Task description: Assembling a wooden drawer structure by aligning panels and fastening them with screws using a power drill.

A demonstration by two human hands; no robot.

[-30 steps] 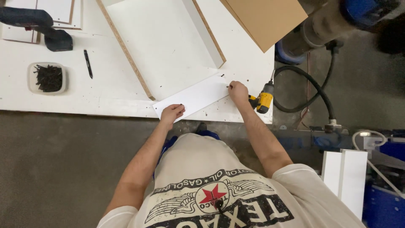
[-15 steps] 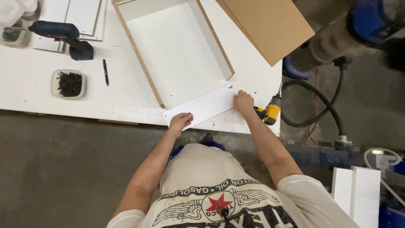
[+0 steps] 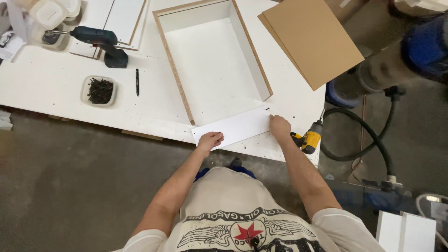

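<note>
A white worktable (image 3: 60,88) fills the upper left, its top speckled with small dark marks and its near edge showing raw board. Below it lies a grey concrete floor (image 3: 79,196), worn and stained, evenly lit with soft shadows. On the table stand a blue drill (image 3: 100,39), a tray of dark screws (image 3: 99,90), a black pen (image 3: 137,82) and white panels (image 3: 119,18) at the far edge. A brown board (image 3: 310,39) overhangs the right end. To the right, a black hose (image 3: 373,140) curls over the floor beside a blue drum (image 3: 427,44).
</note>
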